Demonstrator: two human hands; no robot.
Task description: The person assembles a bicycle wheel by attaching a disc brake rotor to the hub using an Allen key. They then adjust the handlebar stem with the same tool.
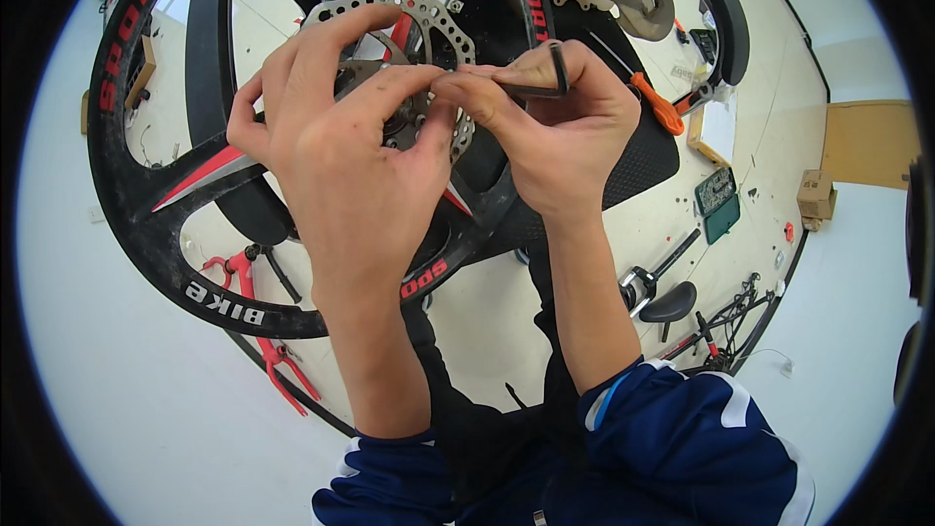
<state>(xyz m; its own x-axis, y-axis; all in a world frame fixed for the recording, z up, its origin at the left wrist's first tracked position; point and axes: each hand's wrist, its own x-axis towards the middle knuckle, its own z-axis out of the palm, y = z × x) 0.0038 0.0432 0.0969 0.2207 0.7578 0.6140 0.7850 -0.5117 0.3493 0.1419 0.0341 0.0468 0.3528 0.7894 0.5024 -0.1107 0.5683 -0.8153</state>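
Note:
My left hand (355,141) reaches over a drilled silver brake disc (455,34) at the hub of a black bicycle wheel (107,146) with red and white accents. Its middle finger lies on the disc's upper edge, while thumb and index finger close together beside the disc; whatever they pinch is hidden. Close against those fingertips, my right hand (575,122) grips a dark L-shaped hex key (561,70) between thumb and fingers. The key's bend sticks out on the right, and its far end is covered by my fingers.
The wheel rests over a black chair with padded armrests (207,68). An orange-handled screwdriver (660,105) lies at the seat's right edge. Around the floor are a teal case (722,220), a black saddle (670,303), a pinkish-red bike frame (243,278) and cardboard boxes (816,197).

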